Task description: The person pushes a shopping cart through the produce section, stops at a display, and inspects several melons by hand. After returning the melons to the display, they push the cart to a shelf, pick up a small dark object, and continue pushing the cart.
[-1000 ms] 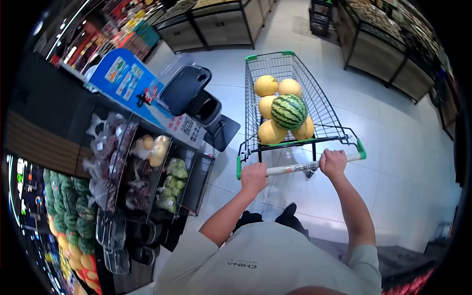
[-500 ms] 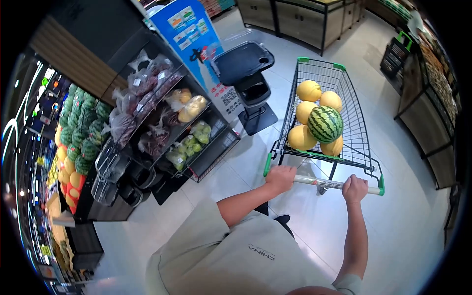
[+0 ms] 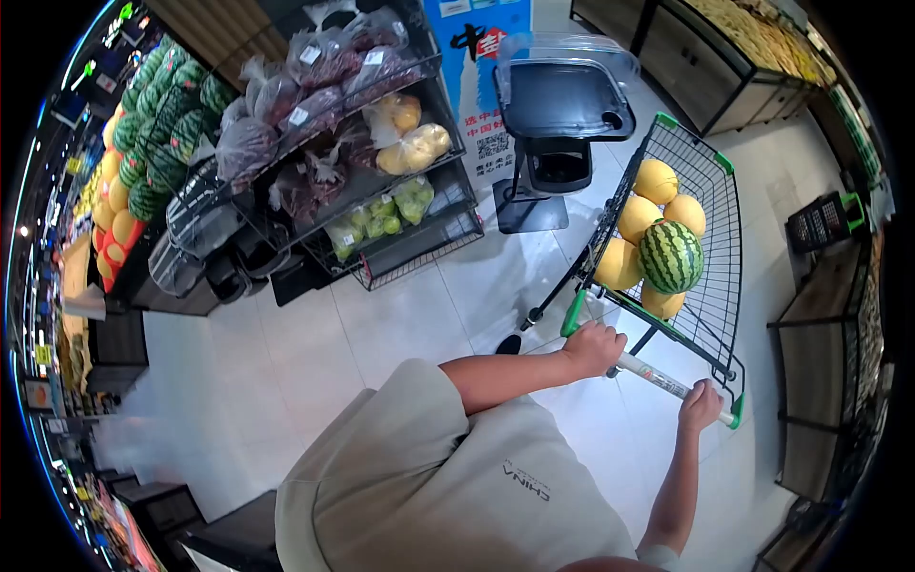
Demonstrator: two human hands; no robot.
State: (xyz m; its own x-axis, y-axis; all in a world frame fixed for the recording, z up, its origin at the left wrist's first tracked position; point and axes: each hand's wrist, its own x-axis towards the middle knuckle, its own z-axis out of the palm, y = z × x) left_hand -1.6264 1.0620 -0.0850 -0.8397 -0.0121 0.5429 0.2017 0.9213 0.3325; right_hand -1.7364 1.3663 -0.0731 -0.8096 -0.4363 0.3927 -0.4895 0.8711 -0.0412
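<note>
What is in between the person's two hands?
Just the white handle bar of the shopping cart. The left hand and right hand grip it near its ends; the head view shows nothing else between them.

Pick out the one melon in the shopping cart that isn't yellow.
The watermelon: green with dark stripes, lying among the plain yellow melons toward the handle end of the cart.

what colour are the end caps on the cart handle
Green end caps on the shopping cart handle, clearest in the head view beside the left hand.
</note>
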